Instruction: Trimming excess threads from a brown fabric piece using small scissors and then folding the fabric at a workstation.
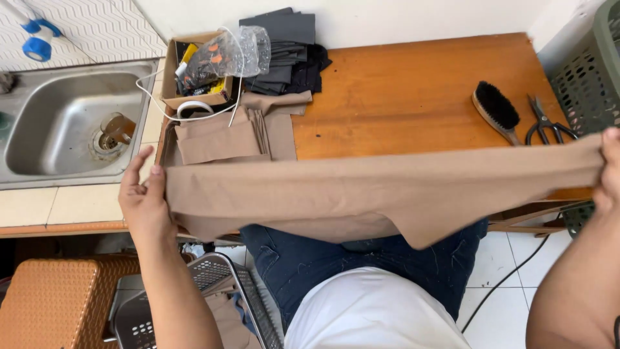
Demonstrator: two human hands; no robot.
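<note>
Over wooden table (413, 90), hands stretching tan cloth (381, 197) taut.

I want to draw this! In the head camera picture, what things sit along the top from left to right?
Blue spray nozzle → steel sink → cardboard box → stack of dark cloth → black brush → scissors → green basket.

Tan cloth (361, 194), orange-brown table (413, 90), black-bristled brush (496, 110), and what looks like dark grey stacked fabric (287, 52).
</note>
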